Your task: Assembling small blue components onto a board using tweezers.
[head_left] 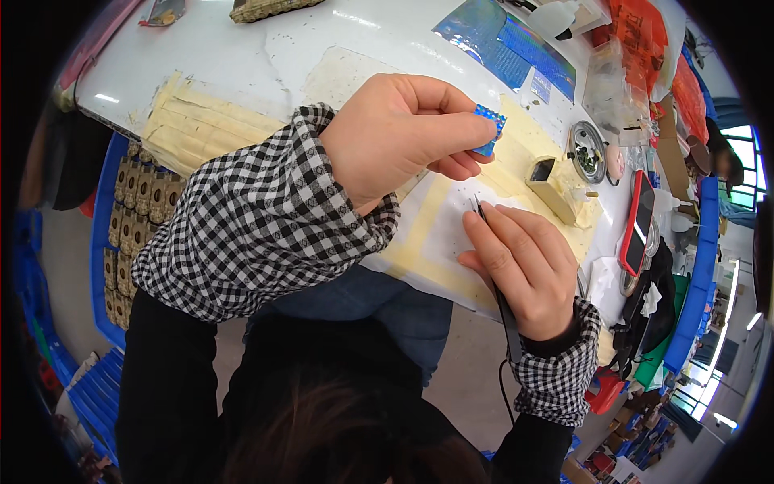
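Between the thumb and fingers of my left hand is a small shiny blue holographic piece, held up over the table. My right hand is closed around dark, slender tweezers. Their pointed tips rise past my fingers, a little below the blue piece and apart from it. Under both hands lies a white sheet edged with pale yellow tape, sprinkled with tiny dark specks. A cream-coloured block with a dark top opening stands right of the hands.
Blue holographic sheets lie at the far side. On the right are a round metal dish with small dark bits and a red-cased phone. A blue crate of brown patterned pieces stands at the left, below the table.
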Demonstrator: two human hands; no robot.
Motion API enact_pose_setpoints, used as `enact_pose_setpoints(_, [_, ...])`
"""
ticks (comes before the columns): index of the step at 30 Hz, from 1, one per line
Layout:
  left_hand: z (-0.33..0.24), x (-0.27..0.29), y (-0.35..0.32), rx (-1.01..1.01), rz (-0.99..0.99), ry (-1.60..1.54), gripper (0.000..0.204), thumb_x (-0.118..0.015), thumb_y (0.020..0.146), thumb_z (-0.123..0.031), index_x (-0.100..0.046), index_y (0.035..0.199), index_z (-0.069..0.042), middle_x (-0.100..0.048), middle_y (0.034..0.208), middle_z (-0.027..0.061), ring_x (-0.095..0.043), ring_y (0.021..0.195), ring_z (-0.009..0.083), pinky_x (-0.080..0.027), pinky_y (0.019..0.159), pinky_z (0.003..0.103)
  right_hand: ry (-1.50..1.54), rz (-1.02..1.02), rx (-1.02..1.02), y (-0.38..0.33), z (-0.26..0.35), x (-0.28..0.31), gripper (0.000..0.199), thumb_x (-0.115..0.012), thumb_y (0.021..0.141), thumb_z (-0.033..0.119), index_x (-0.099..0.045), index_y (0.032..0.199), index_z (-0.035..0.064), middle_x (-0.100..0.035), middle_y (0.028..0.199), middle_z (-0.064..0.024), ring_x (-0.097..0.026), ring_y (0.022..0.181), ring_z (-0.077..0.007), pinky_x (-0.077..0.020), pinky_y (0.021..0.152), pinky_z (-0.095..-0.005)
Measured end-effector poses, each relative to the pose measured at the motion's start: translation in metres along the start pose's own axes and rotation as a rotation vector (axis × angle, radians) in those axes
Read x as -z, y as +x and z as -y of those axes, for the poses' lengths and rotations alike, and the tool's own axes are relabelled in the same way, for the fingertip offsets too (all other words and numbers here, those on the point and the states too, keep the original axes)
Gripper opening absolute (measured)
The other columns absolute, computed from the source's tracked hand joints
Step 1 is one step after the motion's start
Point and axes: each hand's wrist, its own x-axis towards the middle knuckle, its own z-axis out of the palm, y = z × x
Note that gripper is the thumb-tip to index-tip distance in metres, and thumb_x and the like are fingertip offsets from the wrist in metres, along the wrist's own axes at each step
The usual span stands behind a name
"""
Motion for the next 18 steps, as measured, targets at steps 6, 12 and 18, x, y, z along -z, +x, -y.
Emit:
enact_pose_setpoints(6, [0.000,-0.001,0.000,-0.012,-0.003,0.000,0.018,-0.064,0.085,-0.019,-0.064,0.088,-0.001,-0.066,0.079,0.0060,-0.061,0.067,0.0070,-0.050,0.064,0.020,0.014,0.039,0.013,0.003,0.000,-0.002,0.028,-0.067,0.071,0.011,-0.062,0.096,0.0003,-0.063,0.095,-0.0129,-0.061,0.087,-0.0246,-0.0513,0.073,-0.0340])
enact_pose_setpoints(12, [0.000,0.000,0.000,-0.021,-0.012,-0.002,0.018,-0.064,0.085,-0.019,-0.064,0.088,-0.001,-0.066,0.079,0.0061,-0.061,0.067,0.0075,-0.050,0.064,0.020,0.030,0.146,0.040,0.010,-0.003,0.002,0.024,-0.061,0.067,0.011,-0.056,0.088,0.0012,-0.061,0.098,-0.0138,-0.058,0.089,-0.0257,-0.0496,0.076,-0.0347])
enact_pose_setpoints(18, [0.001,0.001,0.001,-0.030,-0.008,-0.016,0.019,-0.065,0.085,-0.019,-0.064,0.090,-0.001,-0.066,0.079,0.0065,-0.061,0.067,0.0080,-0.051,0.065,0.021,0.171,0.172,-0.046,0.012,-0.003,0.012,0.025,-0.064,0.064,0.003,-0.056,0.088,0.0015,-0.062,0.097,-0.0120,-0.058,0.086,-0.0260,-0.0495,0.073,-0.0344])
